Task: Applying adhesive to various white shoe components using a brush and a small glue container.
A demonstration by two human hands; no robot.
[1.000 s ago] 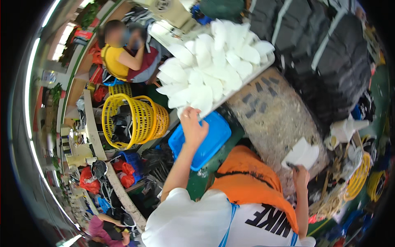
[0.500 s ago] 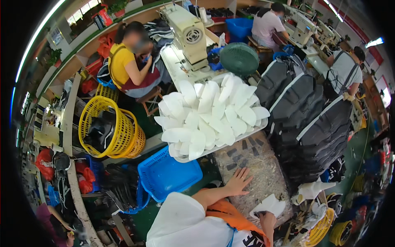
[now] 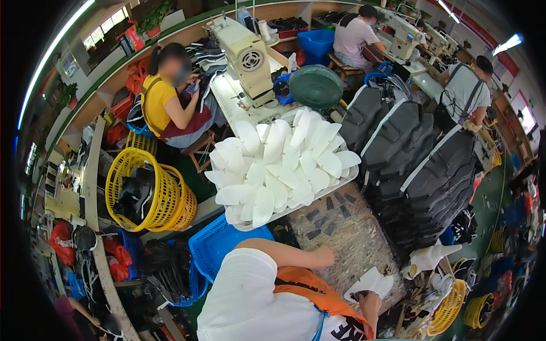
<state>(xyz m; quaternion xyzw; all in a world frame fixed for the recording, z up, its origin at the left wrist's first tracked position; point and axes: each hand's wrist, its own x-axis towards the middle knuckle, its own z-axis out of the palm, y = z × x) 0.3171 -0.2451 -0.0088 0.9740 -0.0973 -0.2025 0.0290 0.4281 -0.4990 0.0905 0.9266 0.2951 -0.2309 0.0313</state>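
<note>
On the worn, glue-stained board (image 3: 364, 241), my right hand (image 3: 371, 306) grips the near edge of some white curved pieces (image 3: 372, 282), stacked or overlapping. A small dark patch (image 3: 359, 295) shows beside its fingers. My left hand (image 3: 325, 257) is closed above the board's left part; whatever it may hold is hidden. Just beyond it lie several small dark grey pieces (image 3: 328, 217). A white tray (image 3: 293, 209) heaped with white curved pieces (image 3: 284, 162) stands past the board's far edge.
Thick stacks of black panels (image 3: 398, 139) rise at the right, near a white bottle-shaped container (image 3: 432, 257). Blue baskets (image 3: 207, 241) and yellow baskets (image 3: 162, 196) stand left. Ahead are a sewing machine (image 3: 242, 59), a green fan (image 3: 316, 86) and a seated person in yellow (image 3: 165, 105).
My left hand has drawn back toward me and left from the board's middle, going from spread fingers to closed. My right hand stays on the white pieces. The view has shifted slightly.
</note>
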